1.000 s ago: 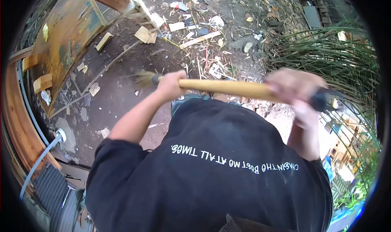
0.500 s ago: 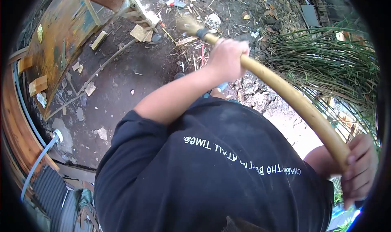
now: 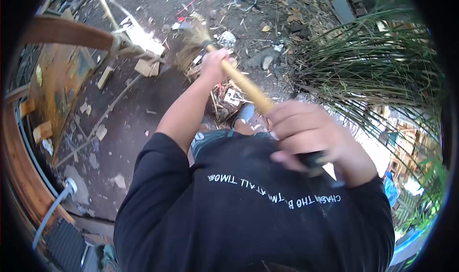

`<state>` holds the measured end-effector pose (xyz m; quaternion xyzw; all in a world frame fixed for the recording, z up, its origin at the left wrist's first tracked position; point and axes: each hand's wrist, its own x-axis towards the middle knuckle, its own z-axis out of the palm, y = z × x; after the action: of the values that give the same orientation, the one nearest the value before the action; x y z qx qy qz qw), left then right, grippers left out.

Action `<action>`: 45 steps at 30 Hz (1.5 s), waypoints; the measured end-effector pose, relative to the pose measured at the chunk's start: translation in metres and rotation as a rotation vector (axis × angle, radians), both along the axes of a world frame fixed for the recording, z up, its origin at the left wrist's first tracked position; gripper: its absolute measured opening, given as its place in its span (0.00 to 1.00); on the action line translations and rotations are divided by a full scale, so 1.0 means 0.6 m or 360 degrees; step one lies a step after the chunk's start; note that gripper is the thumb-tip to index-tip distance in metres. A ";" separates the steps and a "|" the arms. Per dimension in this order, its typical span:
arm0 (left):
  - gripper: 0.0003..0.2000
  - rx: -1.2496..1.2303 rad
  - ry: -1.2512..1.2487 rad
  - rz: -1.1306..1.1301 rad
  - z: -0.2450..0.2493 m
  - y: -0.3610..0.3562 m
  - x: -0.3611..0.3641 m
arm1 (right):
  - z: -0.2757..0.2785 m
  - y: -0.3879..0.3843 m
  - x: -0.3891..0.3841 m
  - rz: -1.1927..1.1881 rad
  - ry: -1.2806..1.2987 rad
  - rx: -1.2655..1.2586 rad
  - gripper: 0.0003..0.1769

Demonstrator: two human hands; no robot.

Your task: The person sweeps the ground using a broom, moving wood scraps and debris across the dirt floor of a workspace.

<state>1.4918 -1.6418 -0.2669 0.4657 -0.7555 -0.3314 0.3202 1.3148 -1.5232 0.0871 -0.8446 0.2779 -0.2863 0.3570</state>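
A broom with a thick yellow handle point(image 3: 246, 86) slants across the middle of the view. My left hand point(image 3: 215, 64) is closed around it low down, just behind the dark band above the bristles. The straw bristles point(image 3: 193, 42), slightly blurred, spread over wood chips and litter on the ground. Near the handle's upper end, in front of my black shirt, my right hand point(image 3: 308, 136) wraps its fingers around it. A black end piece point(image 3: 311, 160) shows below those fingers.
Wood scraps point(image 3: 147, 67) and a wooden post point(image 3: 71, 32) stand at the upper left, by a stained board point(image 3: 55, 90). Long green stalks point(image 3: 368, 71) fill the right side. A grey pipe point(image 3: 50, 212) is at the lower left. My shoe point(image 3: 245, 113) shows below the litter.
My right hand has come from the far right in to the front of my chest. My left hand and the bristles have moved left, and the handle points more toward me.
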 end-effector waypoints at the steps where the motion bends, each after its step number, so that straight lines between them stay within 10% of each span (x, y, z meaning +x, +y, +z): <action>1: 0.10 0.0064 0.0053 0.0000 0.048 0.001 -0.021 | 0.041 0.002 -0.038 -0.0063 0.0054 0.0009 0.12; 6: 0.11 0.0027 -0.0031 -0.0158 0.243 0.107 -0.091 | 0.168 0.039 -0.236 0.0304 -0.0285 -0.0118 0.18; 11: 0.10 0.0542 -0.0319 -0.0136 0.282 0.260 -0.075 | 0.088 0.025 -0.357 0.0073 -0.1135 0.0270 0.20; 16: 0.09 0.0849 -0.0341 0.0034 0.110 0.305 -0.067 | -0.083 -0.016 -0.283 -0.0345 -0.1009 0.0952 0.06; 21: 0.15 0.0152 0.0195 0.0113 -0.056 0.123 -0.216 | -0.017 0.020 -0.230 0.0396 -0.0207 -0.0042 0.14; 23: 0.12 0.0443 0.1097 0.0189 -0.114 0.043 -0.281 | 0.007 0.002 -0.262 0.0500 -0.0079 -0.0154 0.15; 25: 0.11 0.0051 0.0232 0.0179 0.072 0.031 -0.261 | 0.049 -0.006 -0.298 0.0290 -0.0108 -0.0265 0.21; 32: 0.10 0.0218 0.0026 0.0098 0.296 0.209 -0.248 | 0.177 -0.013 -0.509 0.0323 -0.1013 0.0043 0.12; 38: 0.06 0.0567 -0.0308 -0.0035 0.175 0.240 -0.170 | 0.050 -0.066 -0.306 -0.0476 -0.0825 0.0495 0.10; 45: 0.10 -0.0191 -0.0355 -0.0156 0.066 0.050 -0.108 | 0.056 0.017 -0.180 0.0043 -0.0147 0.0179 0.09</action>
<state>1.4267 -1.6120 -0.2271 0.4422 -0.8267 -0.2471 0.2450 1.2066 -1.5133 0.1209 -0.8128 0.2654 -0.3040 0.4202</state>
